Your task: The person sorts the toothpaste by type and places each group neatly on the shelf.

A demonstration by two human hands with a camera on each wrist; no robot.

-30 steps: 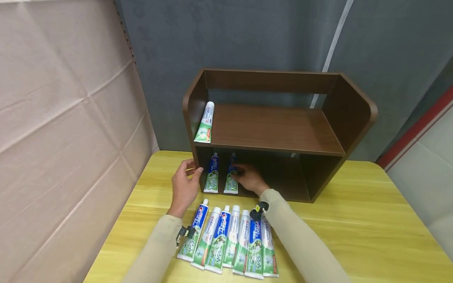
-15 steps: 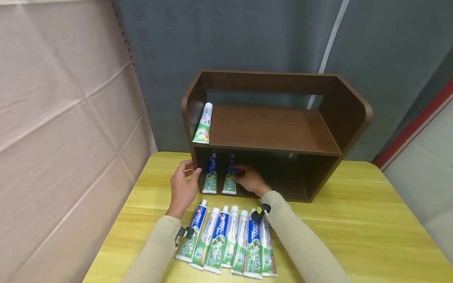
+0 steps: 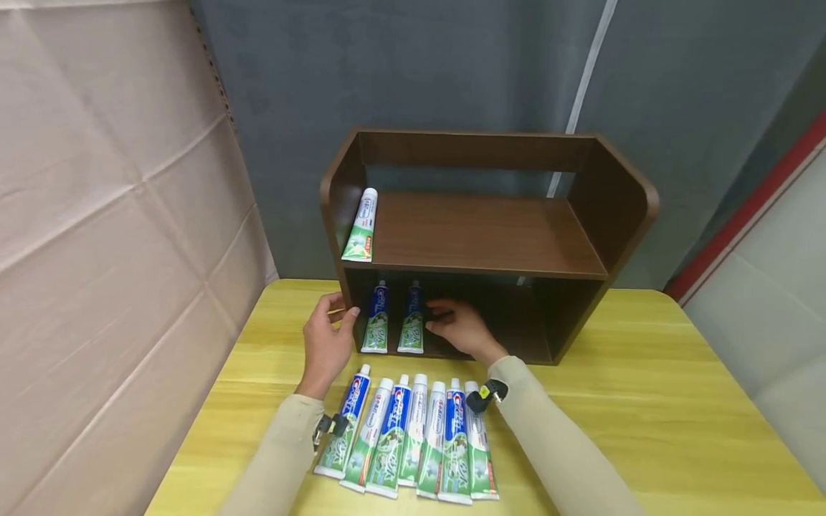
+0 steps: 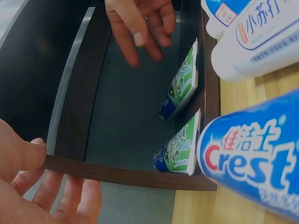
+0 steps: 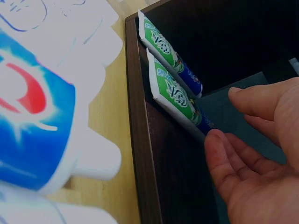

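A dark brown two-tier shelf (image 3: pixel 477 233) stands on the table. In its lower compartment two blue-and-green Crest toothpaste tubes lie side by side, a left tube (image 3: pixel 376 319) and a right tube (image 3: pixel 411 319), caps toward the back. My right hand (image 3: pixel 466 330) is just right of the second tube, thumb and fingers parted and holding nothing. At the shelf's left side panel, my left hand (image 3: pixel 325 347) grips the front edge, thumb on the inner side and fingers outside, as the left wrist view shows. A white-and-green toothpaste tube (image 3: pixel 361 226) lies at the left of the upper tier.
Several toothpaste tubes (image 3: pixel 390 441), blue and white ones mixed, lie in a row on the yellow wooden table (image 3: pixel 645 408) before the shelf, under my wrists. A pale cloth wall (image 3: pixel 116 236) is on the left, a grey curtain (image 3: pixel 464 64) behind.
My right hand has let go of the right-hand Crest tube and drawn slightly to the right. The tube stays in the lower compartment. My left hand keeps its place at the shelf's side.
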